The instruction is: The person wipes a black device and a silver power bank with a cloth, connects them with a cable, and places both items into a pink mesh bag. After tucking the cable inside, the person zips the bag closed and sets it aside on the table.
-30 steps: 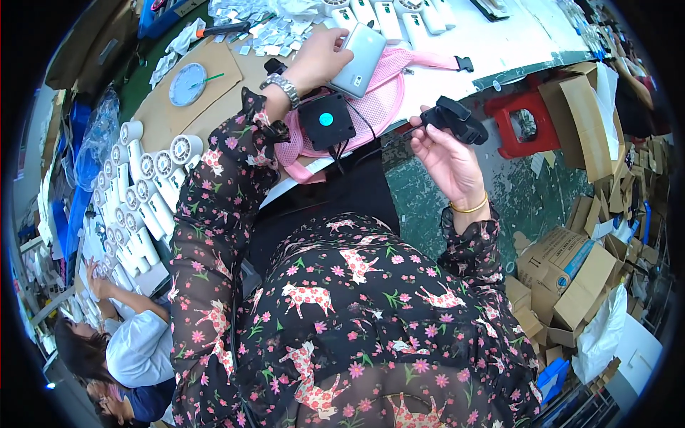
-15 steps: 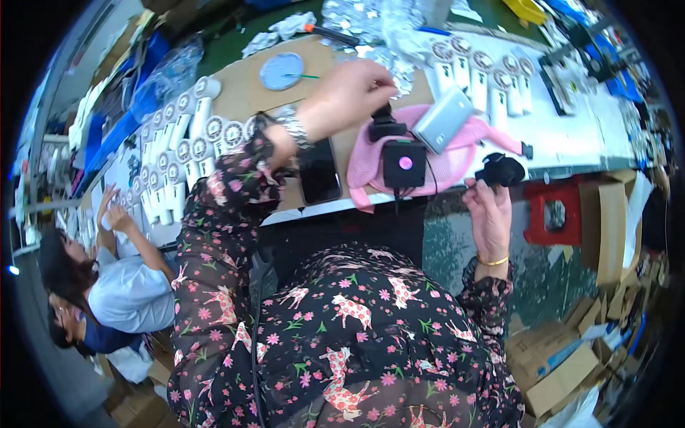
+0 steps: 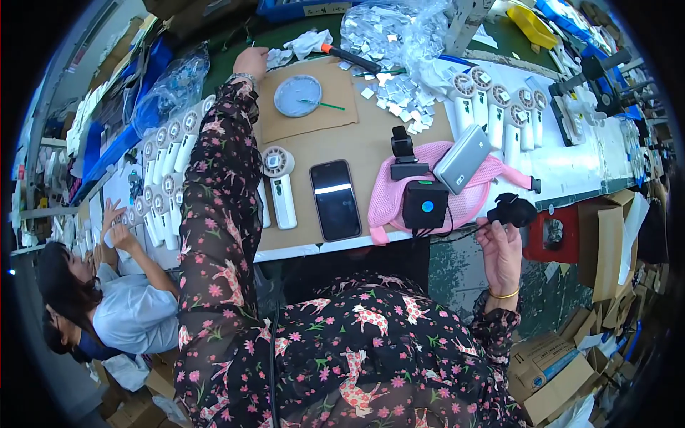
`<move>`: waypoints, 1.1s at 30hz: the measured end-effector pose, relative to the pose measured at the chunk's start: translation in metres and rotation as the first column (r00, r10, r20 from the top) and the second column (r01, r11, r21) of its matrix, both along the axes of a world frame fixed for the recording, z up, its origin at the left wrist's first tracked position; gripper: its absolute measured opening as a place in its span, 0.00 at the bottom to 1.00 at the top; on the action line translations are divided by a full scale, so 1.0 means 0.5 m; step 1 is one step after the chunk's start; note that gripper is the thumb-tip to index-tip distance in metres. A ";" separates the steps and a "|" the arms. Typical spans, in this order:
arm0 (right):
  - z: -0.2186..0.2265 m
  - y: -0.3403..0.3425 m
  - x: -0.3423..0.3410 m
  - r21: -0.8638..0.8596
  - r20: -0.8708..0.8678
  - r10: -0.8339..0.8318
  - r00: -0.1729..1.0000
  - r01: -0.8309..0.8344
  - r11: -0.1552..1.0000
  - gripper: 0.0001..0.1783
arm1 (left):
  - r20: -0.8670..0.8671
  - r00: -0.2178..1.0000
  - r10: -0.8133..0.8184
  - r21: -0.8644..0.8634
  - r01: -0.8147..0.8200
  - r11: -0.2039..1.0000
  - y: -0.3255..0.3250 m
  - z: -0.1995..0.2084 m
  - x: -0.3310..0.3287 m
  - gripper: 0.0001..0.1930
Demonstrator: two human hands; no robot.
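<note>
My left hand (image 3: 251,62) reaches to the far left of the table, beside crumpled white tissue (image 3: 309,44). Its fingers look curled together, and whatever they may hold is hidden. Near the table's right front edge, my right hand (image 3: 501,258) pinches a black rounded object (image 3: 512,210) with a dark cord by it. A round dish (image 3: 298,95) of pale paste, a thin green stick (image 3: 321,105) across it, rests on cardboard (image 3: 342,128). Close to my left forearm lies a white handheld fan (image 3: 283,192), a small pale square at its round head's centre.
Rows of white fans (image 3: 169,150) lie left, more (image 3: 496,107) right. A phone (image 3: 335,201) lies centrally; a pink mesh strap (image 3: 385,203) carries a black box (image 3: 425,205) and silver power bank (image 3: 462,160). Pale square pieces (image 3: 407,96) are scattered behind. A co-worker (image 3: 135,299) sits left.
My left hand has swung from above the strap to the far left, uncovering the phone, a fan and the scattered squares. My right hand still holds the black object. The view has shifted slightly.
</note>
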State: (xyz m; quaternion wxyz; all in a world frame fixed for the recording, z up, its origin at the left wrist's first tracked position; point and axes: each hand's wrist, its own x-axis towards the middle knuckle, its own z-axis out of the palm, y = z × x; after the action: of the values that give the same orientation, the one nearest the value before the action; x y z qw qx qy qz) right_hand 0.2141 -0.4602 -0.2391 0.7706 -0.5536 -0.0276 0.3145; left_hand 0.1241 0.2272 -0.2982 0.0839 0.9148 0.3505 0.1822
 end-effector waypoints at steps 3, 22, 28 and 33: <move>0.028 -0.004 -0.015 -0.057 0.015 -0.038 0.999 0.039 0.998 0.15 | -0.107 0.994 -0.016 0.042 0.020 0.999 0.020 -0.024 0.000 0.15; -0.027 0.020 -0.007 0.092 -0.107 0.076 0.991 -0.066 0.994 0.16 | 0.500 0.791 -0.353 -0.649 0.612 0.453 -0.924 0.210 -0.065 0.07; -0.029 0.049 -0.037 0.077 -0.054 -0.073 0.996 0.077 0.994 0.19 | 0.561 0.721 -0.408 -0.589 0.693 0.415 -0.998 0.141 -0.040 0.08; -0.030 0.046 -0.046 0.067 -0.102 -0.054 0.993 0.061 0.996 0.23 | 0.478 0.750 -0.458 -0.551 0.662 0.509 -0.994 0.118 -0.037 0.07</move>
State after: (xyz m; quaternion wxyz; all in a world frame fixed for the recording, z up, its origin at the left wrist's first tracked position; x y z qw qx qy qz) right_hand 0.1914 -0.4373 -0.2540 0.7986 -0.5105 0.0159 0.3183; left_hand 0.1056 -0.2699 -0.2392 0.5206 0.8429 0.0585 0.1230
